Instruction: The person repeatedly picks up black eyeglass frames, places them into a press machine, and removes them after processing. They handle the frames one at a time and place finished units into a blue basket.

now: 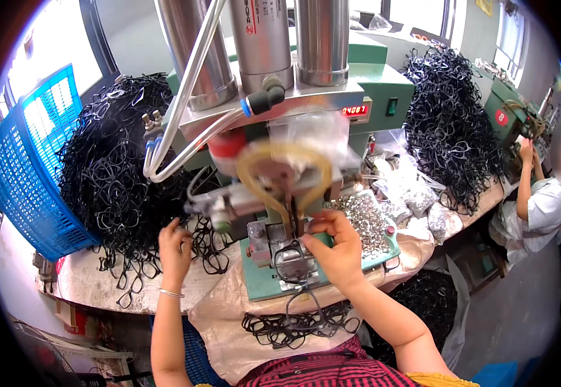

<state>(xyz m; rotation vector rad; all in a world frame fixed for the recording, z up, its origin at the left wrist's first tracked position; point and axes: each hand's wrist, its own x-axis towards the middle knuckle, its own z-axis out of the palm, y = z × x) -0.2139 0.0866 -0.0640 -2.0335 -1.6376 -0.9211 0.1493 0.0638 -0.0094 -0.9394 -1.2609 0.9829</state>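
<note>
A thin black looped piece, like a spectacle-frame rim (311, 298), lies across the metal die of the green press (253, 288) and hangs over its front edge. My right hand (336, 248) is at the die with thumb and forefinger pinched at this piece; the exact grip is partly hidden. To the left, my left hand (175, 250) hovers beside loose black loops (215, 255) on the table, its fingers loosely bent and apart, nothing visible in them. Above the die, a yellowish curved tube (247, 169) is blurred.
Tangled black loops pile high at left (116, 142) and right (451, 122). A blue basket (35, 174) leans at far left. Small metal parts (365, 219) fill a tray by my right hand. More loops (300, 327) lie on my lap cloth. A person (538, 200) works at far right.
</note>
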